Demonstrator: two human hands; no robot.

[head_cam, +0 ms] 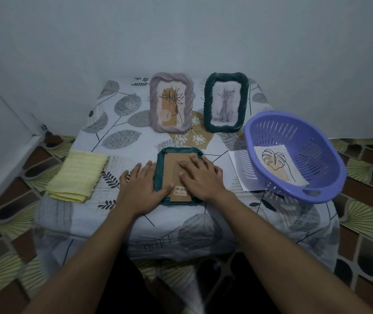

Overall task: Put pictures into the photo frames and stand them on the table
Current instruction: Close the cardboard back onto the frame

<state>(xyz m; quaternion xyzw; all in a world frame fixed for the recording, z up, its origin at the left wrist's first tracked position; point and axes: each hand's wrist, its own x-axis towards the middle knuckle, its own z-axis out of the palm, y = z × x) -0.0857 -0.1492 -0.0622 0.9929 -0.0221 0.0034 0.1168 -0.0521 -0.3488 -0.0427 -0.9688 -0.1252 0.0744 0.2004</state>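
A dark green frame lies face down near the table's front edge, its brown cardboard back facing up. My left hand rests flat on the frame's left side, thumb on the cardboard. My right hand presses flat on the cardboard back, fingers spread. Behind them a pale mauve frame with a plant drawing and a second dark green frame with a cat picture stand upright. A leaf picture lies inside the tilted purple basket on the right.
A folded yellow cloth lies at the left of the table. White paper sheets lie under the basket. The small table carries a leaf-print cover; its front edge is just below my hands. A wall stands close behind.
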